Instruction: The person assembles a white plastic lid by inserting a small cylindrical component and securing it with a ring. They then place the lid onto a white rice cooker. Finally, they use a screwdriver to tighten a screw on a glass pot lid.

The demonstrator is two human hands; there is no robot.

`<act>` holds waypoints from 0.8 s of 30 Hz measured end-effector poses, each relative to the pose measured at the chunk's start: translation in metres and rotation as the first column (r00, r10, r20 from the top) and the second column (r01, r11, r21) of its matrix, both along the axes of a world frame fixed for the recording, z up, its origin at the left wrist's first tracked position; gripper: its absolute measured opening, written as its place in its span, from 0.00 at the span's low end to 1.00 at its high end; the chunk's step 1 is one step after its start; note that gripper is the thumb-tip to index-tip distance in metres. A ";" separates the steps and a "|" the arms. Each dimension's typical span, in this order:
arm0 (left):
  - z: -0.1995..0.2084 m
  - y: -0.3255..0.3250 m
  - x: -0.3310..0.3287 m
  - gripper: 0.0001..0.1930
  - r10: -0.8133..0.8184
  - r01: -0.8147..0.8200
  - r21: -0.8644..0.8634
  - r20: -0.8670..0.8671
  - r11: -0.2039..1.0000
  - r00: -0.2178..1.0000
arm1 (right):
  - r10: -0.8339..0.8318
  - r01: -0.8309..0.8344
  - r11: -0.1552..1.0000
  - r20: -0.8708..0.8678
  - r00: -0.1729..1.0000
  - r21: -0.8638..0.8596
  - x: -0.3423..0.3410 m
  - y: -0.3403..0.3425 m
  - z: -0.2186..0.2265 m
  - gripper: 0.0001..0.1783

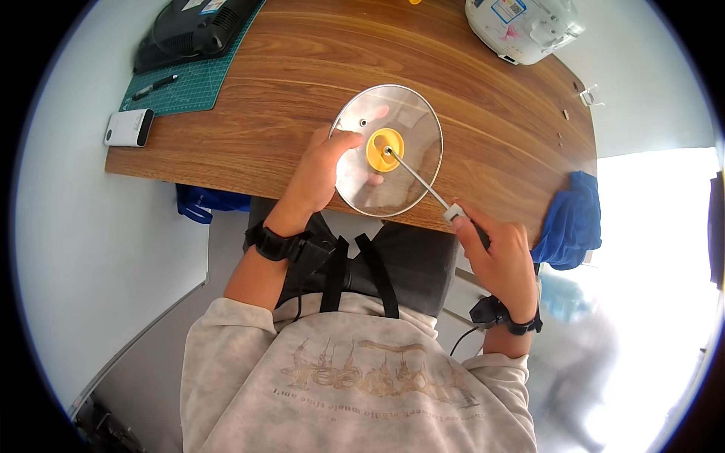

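Observation:
A round glass pot lid with a metal rim is held over the near edge of the wooden table. My left hand grips it at the left rim, thumb on top and fingers visible through the glass beneath. At the lid's middle sits a yellow round knob. A screwdriver slants in from the lower right, its tip at the knob's centre. Closed round its dark and light grey handle is my right hand. A small vent hole shows in the glass, up and left of the knob.
A white rice cooker stands at the far right. At the far left, a black appliance and a pen lie on a green cutting mat. A white power bank is beside it. Blue cloth hangs at the right edge.

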State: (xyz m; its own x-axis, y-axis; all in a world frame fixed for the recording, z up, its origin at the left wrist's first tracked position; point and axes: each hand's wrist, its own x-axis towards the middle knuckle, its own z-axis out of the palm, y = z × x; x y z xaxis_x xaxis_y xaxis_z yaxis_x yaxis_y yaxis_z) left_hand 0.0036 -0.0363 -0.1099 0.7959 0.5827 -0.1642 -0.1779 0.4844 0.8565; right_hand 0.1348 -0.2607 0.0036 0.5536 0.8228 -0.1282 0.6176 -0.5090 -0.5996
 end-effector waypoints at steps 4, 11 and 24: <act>-0.008 0.003 0.001 0.32 0.000 0.001 0.040 -0.024 0.999 1.000 | 0.059 -0.065 0.997 0.170 0.984 0.029 -0.006 0.005 0.008 0.13; 0.001 0.001 0.000 0.32 -0.006 0.005 -0.029 -0.023 1.000 1.000 | 0.130 -0.136 0.991 0.419 0.899 -0.014 -0.008 0.009 0.016 0.12; 0.013 0.001 0.000 0.29 -0.080 0.079 0.038 0.042 0.996 0.996 | 0.199 -0.221 0.972 0.764 0.614 -0.076 -0.008 0.022 0.037 0.16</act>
